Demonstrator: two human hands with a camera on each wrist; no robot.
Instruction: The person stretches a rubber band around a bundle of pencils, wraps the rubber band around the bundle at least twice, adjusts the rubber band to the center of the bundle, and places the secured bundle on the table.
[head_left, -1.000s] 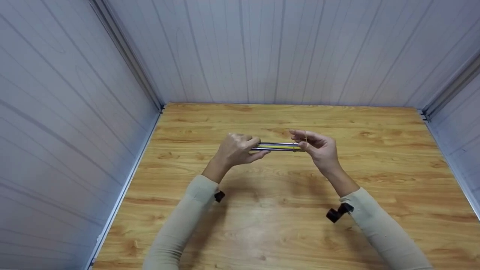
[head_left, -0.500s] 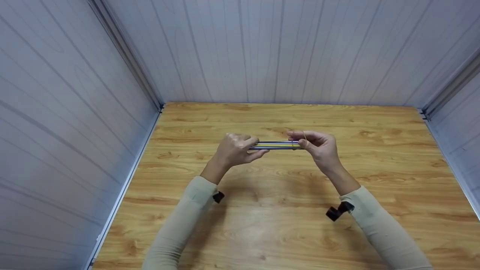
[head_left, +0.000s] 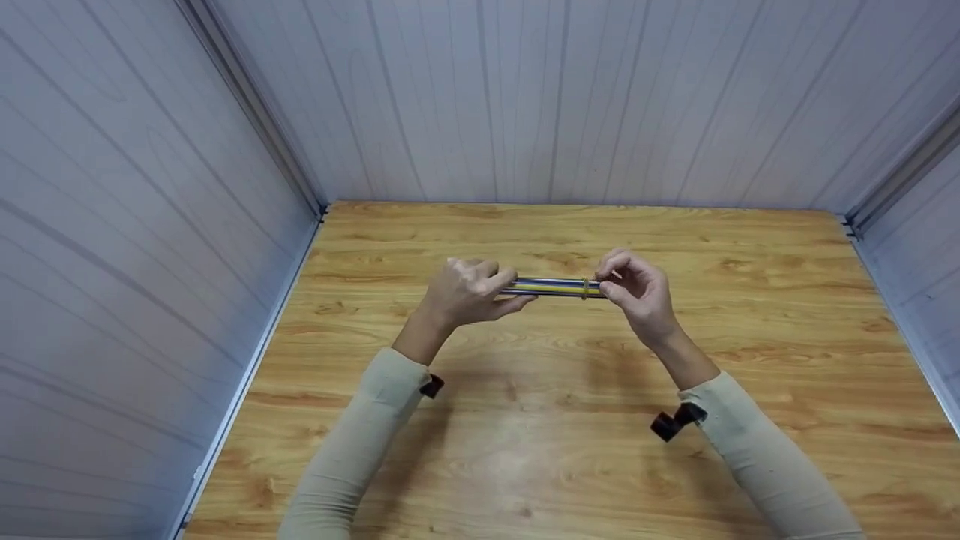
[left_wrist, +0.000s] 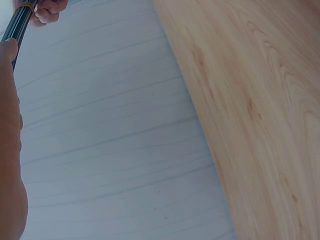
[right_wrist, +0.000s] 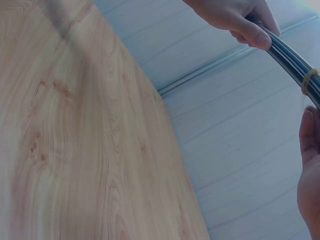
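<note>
A bundle of slim pencil-like sticks [head_left: 551,286], dark with a yellow one among them, is held level above the table. My left hand [head_left: 466,291] grips its left end, with the thumb along the near side. At the other end, my right hand [head_left: 637,292] pinches the sticks between thumb and curled fingers. A tan rubber band [head_left: 585,289] circles the bundle just left of the right fingertips. The right wrist view shows that band [right_wrist: 309,82] lying snugly in thick turns round the sticks. Only part of the bundle [left_wrist: 20,22] enters the left wrist view, at its top left corner.
Beneath the hands spreads a wood-grain table [head_left: 517,420]. Pale panelled walls rise behind it [head_left: 525,105] and along the left and right sides. A small black camera mount [head_left: 675,421] juts from the right sleeve, another [head_left: 432,386] from the left.
The rubber band's loop, earlier stretched over my right fingers, has come off them and now sits round the bundle. The right fingers have curled in; the left hand keeps its grip, slightly higher.
</note>
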